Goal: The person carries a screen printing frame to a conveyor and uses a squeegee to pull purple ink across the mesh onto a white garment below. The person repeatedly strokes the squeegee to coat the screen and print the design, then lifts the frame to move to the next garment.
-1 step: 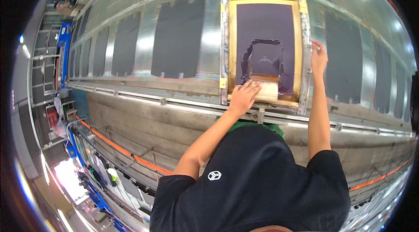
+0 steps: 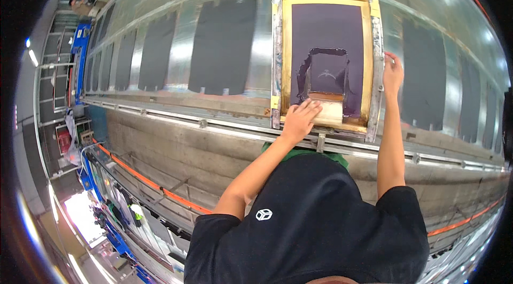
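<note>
A screen-printing frame [image 2: 277, 59] with a yellow taped inner border and purple mesh lies in front of me. Dark wet ink [image 2: 303, 70] forms a rough outline around a rectangle on the mesh. At the near end of the mesh sits a squeegee [image 2: 330, 114] with a pale handle. My left hand [image 2: 302, 120] is closed over the handle's left end, its thumb side hidden. On the frame's right edge, my right hand [image 2: 393, 74] has its fingers bent and closed against the outer rim.
Dark fabric panels [image 2: 224, 46] lie in a row along the long shiny table [image 2: 262, 54], on both sides of the frame. A metal rail [image 2: 240, 130] runs along its near edge. Farther left stand blue machine parts [image 2: 80, 48], and a person [image 2: 81, 5] is at the far upper left.
</note>
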`<control>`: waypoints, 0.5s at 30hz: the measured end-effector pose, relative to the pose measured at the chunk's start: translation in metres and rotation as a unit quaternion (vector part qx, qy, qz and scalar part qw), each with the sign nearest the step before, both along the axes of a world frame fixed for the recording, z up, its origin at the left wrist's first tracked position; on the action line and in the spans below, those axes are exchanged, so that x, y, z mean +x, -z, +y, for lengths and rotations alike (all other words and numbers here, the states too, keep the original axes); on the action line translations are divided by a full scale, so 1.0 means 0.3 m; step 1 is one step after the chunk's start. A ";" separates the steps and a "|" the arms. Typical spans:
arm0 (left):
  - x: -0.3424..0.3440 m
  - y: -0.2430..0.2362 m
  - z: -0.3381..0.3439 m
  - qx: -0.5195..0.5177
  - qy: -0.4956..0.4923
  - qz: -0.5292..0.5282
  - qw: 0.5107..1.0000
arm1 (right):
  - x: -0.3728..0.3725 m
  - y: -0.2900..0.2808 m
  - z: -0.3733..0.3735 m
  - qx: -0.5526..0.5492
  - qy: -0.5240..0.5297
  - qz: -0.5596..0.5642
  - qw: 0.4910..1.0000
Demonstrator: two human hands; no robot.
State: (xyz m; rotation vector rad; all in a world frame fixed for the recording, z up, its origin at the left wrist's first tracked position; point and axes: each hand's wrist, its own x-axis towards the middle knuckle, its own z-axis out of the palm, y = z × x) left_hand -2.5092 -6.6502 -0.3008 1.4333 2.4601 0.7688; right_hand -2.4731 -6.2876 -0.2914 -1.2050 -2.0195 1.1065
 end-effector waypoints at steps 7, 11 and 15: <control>-0.404 -0.041 -0.515 -0.040 -0.047 0.002 0.998 | -0.413 0.077 -0.573 0.002 -0.031 0.096 0.995; -0.629 -0.031 -0.797 -0.065 -0.027 -0.002 0.997 | -0.598 0.098 -0.873 0.008 -0.023 0.105 0.994; -0.743 -0.035 -0.929 -0.083 -0.001 0.014 0.996 | -0.717 0.161 -1.012 0.016 -0.015 0.111 0.994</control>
